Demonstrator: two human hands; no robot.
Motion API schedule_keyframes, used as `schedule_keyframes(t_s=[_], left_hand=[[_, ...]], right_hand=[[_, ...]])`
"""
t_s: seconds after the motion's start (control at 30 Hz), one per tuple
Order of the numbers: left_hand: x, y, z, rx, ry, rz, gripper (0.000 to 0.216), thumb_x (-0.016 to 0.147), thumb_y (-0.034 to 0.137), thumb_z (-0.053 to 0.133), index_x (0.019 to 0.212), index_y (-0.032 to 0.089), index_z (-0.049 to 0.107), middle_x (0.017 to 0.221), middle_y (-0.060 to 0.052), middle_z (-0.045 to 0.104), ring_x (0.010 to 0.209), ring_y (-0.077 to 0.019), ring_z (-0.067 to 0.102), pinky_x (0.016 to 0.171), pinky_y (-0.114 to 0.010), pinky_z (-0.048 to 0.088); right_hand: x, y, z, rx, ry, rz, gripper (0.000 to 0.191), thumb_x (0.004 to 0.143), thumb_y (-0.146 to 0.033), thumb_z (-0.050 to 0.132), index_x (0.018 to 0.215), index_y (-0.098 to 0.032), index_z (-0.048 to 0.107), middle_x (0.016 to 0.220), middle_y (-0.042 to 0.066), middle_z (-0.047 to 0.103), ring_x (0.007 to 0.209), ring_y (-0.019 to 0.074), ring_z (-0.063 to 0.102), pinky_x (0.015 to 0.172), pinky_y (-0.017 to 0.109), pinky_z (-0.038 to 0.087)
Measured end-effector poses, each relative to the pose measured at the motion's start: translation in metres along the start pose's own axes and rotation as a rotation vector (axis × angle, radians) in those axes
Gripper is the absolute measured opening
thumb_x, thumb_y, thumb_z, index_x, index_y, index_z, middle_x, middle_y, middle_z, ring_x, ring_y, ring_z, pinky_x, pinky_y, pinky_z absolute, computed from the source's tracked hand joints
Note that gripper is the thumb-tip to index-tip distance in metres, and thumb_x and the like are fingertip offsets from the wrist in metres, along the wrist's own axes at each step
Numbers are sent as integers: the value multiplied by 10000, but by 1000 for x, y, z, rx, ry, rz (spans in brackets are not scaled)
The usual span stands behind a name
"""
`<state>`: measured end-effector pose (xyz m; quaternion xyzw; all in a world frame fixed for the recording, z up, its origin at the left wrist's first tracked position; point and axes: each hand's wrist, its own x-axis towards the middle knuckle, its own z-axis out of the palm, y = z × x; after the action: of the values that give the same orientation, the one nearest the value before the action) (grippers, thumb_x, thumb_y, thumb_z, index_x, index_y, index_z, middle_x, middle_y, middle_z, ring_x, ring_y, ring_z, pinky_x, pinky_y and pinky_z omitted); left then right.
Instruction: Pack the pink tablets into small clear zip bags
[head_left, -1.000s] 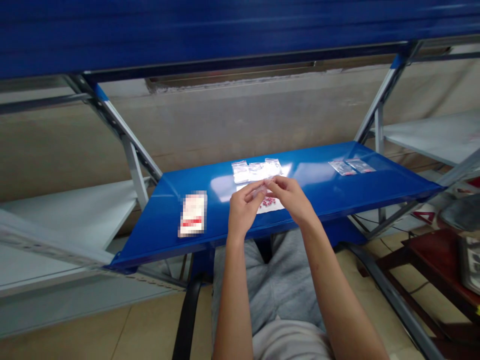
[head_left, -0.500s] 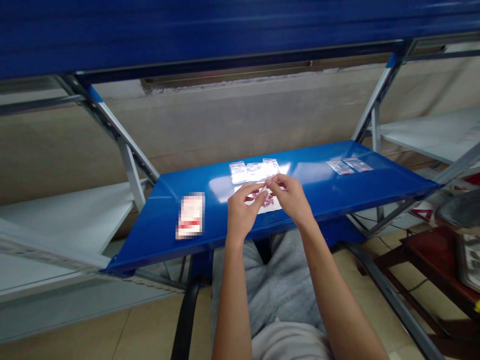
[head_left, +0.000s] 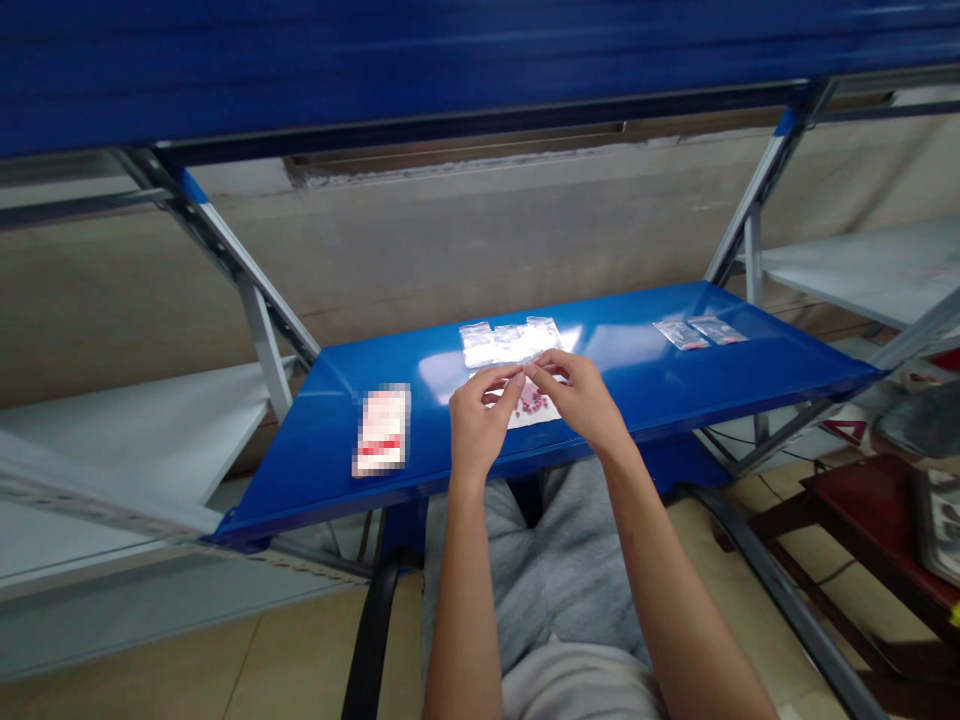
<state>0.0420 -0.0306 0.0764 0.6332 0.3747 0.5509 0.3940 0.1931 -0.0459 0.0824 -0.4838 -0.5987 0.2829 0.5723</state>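
Note:
Over a white sheet [head_left: 525, 419], my left hand [head_left: 484, 410] and my right hand [head_left: 574, 395] meet fingertip to fingertip. Both are closed in a pinch on what looks like a small clear plastic bag [head_left: 533, 391], faint and partly covered by the fingers. Small dark pink pieces [head_left: 535, 406] lie loose on the sheet just below the fingertips. Behind my hands, several clear plastic bags [head_left: 510, 345] lie side by side, bright with glare.
The blue shelf [head_left: 637, 390] carries two clear bags [head_left: 697, 332] with reddish contents at right and a blurred white-and-red item [head_left: 382, 430] at left. A blue upper shelf [head_left: 480, 70] hangs overhead. Slanted metal posts [head_left: 251, 280] stand at both ends.
My fingertips have come closer together. The whitish bag that slanted between them now hangs below the fingers, and my left hand has shifted slightly left.

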Motion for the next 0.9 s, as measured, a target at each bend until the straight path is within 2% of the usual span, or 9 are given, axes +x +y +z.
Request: schedule_keyframes(t_s=[0.7, 0.9], left_hand=[[1, -3, 0, 42, 13, 13, 173, 880, 334, 734, 970, 217, 823, 1035, -75, 801, 903, -216, 733, 775, -287, 573], [-1, 0, 0, 77, 24, 85, 168, 871, 358, 757, 933, 219, 828, 1039, -78, 758, 934, -198, 704, 717, -242, 551]], right_hand=[[1, 4, 3, -24, -9, -14, 321, 893, -506, 626, 786, -204, 632, 796, 33, 676, 807, 209, 646, 778, 330, 509], [1, 4, 2, -66, -7, -37, 351, 916, -520, 599, 751, -210, 599, 745, 18, 656, 787, 204, 634, 790, 328, 494]])
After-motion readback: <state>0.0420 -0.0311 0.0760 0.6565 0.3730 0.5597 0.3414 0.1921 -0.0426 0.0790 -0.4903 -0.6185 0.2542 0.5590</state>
